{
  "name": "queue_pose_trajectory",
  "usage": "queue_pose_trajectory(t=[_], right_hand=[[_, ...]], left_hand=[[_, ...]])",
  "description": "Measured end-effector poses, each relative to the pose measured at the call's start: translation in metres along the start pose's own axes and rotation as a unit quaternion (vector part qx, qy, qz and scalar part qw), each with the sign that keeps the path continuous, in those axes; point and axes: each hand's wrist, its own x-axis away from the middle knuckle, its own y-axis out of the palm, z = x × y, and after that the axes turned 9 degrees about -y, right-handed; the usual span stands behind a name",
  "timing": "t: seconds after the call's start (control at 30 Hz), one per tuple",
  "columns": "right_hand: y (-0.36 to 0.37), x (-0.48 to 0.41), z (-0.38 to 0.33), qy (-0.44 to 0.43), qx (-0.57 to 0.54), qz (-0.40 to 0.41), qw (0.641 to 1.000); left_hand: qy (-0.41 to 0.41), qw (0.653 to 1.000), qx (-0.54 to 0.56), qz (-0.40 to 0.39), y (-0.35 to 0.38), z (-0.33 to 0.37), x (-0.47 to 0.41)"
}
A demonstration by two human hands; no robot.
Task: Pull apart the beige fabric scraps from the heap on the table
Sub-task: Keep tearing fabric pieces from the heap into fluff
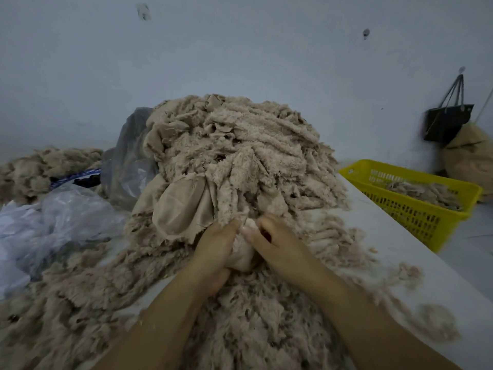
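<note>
Works at the near foot of the heap of beige fabric scraps (240, 156), piled tall on the desk (400, 249) and close enough to reach with both arms bent. Seems to leave the bulk of the pile alone as an anchor, so that a piece drawn from its base meets some resistance and tears free. Keeps loose fluff (253, 321) spread toward the near edge, under the forearms and clear of the pile. Has a yellow basket (416, 209) just off the right edge of the desk with a few beige pieces in it, probably the place for sorted scraps. Has crumpled plastic bags (69, 212) lying to the left.

Holds the left hand (216, 247) and right hand (277, 244) side by side, nearly touching, on one pale scrap (244, 252) at the foot of the heap, likely for pulling it two ways at once. Left grip: closed, fingers curled round the scrap from its left side, tips tucked under the shaggy edge above. Right grip: closed too, fingers bent down over the scrap's right side, apparently pinching it against the thumb. Blurs too much at the fingertips to say more. Carries nothing else in either hand.
</note>
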Motion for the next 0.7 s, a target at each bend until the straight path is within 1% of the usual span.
queue_pose_trajectory(t=[0.07, 0.1, 0.2, 0.33, 0.4, 0.47, 0.5, 0.53, 0.6, 0.67, 0.7], right_hand=[[-0.001, -0.002, 0.005, -0.028, 0.010, 0.029, 0.999], [-0.003, -0.003, 0.005, -0.027, 0.018, 0.049, 0.998], [-0.009, -0.005, 0.005, 0.018, 0.013, 0.094, 0.995], [-0.005, -0.006, 0.007, 0.084, -0.002, 0.137, 0.987], [-0.014, -0.007, 0.011, 0.141, -0.035, 0.199, 0.969], [-0.036, -0.005, 0.024, 0.203, -0.037, 0.279, 0.938], [-0.046, -0.003, 0.031, 0.214, -0.020, 0.313, 0.925], [-0.051, -0.001, 0.036, 0.207, 0.002, 0.330, 0.921], [-0.048, -0.001, 0.041, 0.177, 0.022, 0.326, 0.928], [-0.035, 0.000, 0.036, 0.182, 0.027, 0.270, 0.945], [-0.030, 0.000, 0.036, 0.170, 0.026, 0.254, 0.952]], left_hand=[[0.004, 1.000, -0.007, 0.001, 0.003, 0.001, 0.002], [0.006, 1.000, -0.004, 0.000, 0.004, 0.002, 0.003], [-0.005, 0.999, 0.014, -0.029, 0.011, 0.005, 0.005], [-0.010, 0.999, 0.026, -0.044, 0.018, 0.005, 0.007], [-0.007, 0.997, 0.039, -0.071, 0.011, 0.004, 0.008], [0.002, 0.992, 0.063, -0.106, 0.002, 0.006, 0.010], [0.005, 0.992, 0.071, -0.104, -0.002, 0.007, 0.011], [0.009, 0.993, 0.071, -0.094, -0.004, 0.007, 0.011], [0.016, 0.997, 0.034, -0.068, -0.001, 0.005, 0.011], [0.016, 0.999, -0.019, -0.041, 0.007, 0.003, 0.012], [0.007, 0.999, -0.028, -0.041, 0.009, 0.002, 0.011]])
